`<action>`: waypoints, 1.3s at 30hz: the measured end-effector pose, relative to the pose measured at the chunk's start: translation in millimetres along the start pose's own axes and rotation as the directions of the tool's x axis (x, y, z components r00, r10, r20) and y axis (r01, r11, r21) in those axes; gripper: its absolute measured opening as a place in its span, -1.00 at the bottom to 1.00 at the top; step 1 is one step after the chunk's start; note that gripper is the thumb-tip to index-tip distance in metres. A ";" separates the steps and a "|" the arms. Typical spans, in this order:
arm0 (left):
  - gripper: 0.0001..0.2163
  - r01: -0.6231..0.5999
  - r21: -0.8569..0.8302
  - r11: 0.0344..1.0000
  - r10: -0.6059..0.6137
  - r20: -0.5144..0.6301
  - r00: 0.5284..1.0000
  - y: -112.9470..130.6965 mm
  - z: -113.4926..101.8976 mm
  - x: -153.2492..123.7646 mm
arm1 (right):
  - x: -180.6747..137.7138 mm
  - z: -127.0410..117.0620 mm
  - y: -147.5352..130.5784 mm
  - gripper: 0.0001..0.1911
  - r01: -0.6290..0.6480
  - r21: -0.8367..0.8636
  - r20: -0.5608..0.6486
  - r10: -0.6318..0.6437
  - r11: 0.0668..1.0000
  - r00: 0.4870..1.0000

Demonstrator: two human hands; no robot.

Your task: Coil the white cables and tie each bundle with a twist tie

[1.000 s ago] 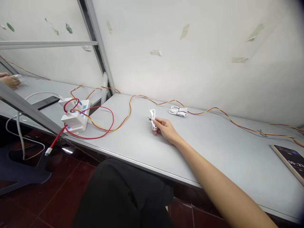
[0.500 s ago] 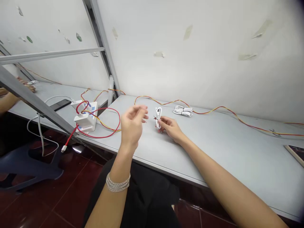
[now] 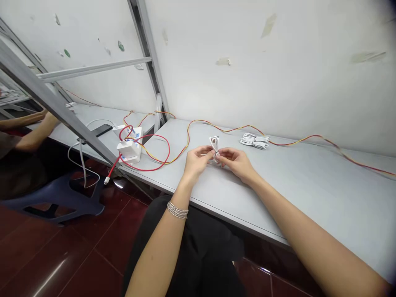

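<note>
A small coiled white cable (image 3: 214, 143) stands on end just above the grey tabletop (image 3: 293, 189), with a dark twist tie around its middle. My left hand (image 3: 198, 161) pinches it from the left, thumb and fingertips at the tie. From the right, my right hand (image 3: 235, 161) grips the same coil, fingers closed at the tie. The lower part of the coil is partly hidden by the fingers. Behind my right hand lies a bundle of white cables (image 3: 254, 141), bound with a dark tie.
A red and yellow wire (image 3: 293, 142) runs along the back wall. On the left, a power strip (image 3: 137, 150) holds white adapters (image 3: 128, 149) and a looped red cable (image 3: 168, 150). A phone (image 3: 103, 130) lies beyond the metal frame (image 3: 62, 97). Another person's arm (image 3: 40, 132) reaches in beside a blue stool (image 3: 71, 198).
My left hand has come down and right from above the table and taken hold of the coiled cable at its tie. My right hand still holds it. The view has shifted left.
</note>
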State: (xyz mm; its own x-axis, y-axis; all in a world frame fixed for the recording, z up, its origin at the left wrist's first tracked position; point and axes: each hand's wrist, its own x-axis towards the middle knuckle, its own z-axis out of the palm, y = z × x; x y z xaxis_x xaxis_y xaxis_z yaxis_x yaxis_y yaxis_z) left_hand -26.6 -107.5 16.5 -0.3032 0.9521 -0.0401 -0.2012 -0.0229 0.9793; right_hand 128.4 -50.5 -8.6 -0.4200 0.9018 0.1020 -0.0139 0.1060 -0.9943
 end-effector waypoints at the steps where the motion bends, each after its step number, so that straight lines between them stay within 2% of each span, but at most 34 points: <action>1: -0.88 -0.007 -0.006 1.000 0.007 0.007 1.000 -1.0 -0.3 0.5 | 0.0 -0.1 -0.2 -0.47 0.007 -0.018 -0.005 -0.007 1.000 1.000; 7: -0.90 0.026 -0.005 1.000 -0.026 -0.005 1.000 -3.7 -3.9 2.8 | 1.2 -3.3 1.5 -0.48 0.040 -0.158 -0.024 -0.045 0.987 0.999; 11: -0.93 0.034 0.005 0.999 -0.034 -0.035 0.999 -4.5 -4.8 4.2 | 2.0 -3.9 2.5 -0.54 0.077 -0.219 0.005 -0.078 0.973 0.997; 20: -0.95 0.049 0.025 0.998 -0.048 -0.046 0.998 -2.7 -3.8 5.3 | 0.7 -2.0 2.4 -0.62 0.063 -0.171 0.012 -0.062 0.983 0.998; 23: -0.96 0.004 0.076 0.997 0.001 -0.065 0.998 -4.3 -5.2 6.1 | -1.6 -1.3 -2.0 -0.52 0.017 -0.078 0.041 -0.014 0.997 0.999; 27: -0.92 -0.045 0.106 0.993 0.053 -0.070 0.996 -7.3 -7.7 7.5 | -5.8 0.4 -9.0 -0.23 0.004 0.036 0.081 -0.007 0.999 0.997; 29: -0.91 -0.067 0.123 0.990 0.075 -0.065 0.995 -8.8 -8.3 8.5 | -7.6 1.1 -10.7 -0.10 0.032 0.038 0.116 -0.036 0.999 0.993; 31: -0.94 -0.090 0.149 0.985 0.100 -0.061 0.993 -10.2 -8.4 9.5 | -8.5 1.4 -10.5 -0.05 0.065 0.009 0.164 -0.065 0.998 0.984; 34: -0.97 -0.103 0.174 0.979 0.114 -0.052 0.992 -11.7 -7.7 10.2 | -7.8 1.1 -7.4 -0.12 0.103 -0.073 0.184 -0.088 0.992 0.979; 39: -0.93 -0.023 0.102 0.995 0.023 -0.006 1.000 -11.1 -2.6 6.5 | -3.8 -0.6 -2.3 -0.40 0.183 -0.288 0.066 -0.171 0.940 0.983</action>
State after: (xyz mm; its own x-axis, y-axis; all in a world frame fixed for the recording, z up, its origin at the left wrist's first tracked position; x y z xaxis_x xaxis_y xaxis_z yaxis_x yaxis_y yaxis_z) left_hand -28.8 -101.8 4.8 -0.3136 0.9494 -0.0184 -0.0982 -0.0132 0.9951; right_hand 130.6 -53.9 -6.7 -0.4706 0.8407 0.2678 0.1718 0.3850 -0.9068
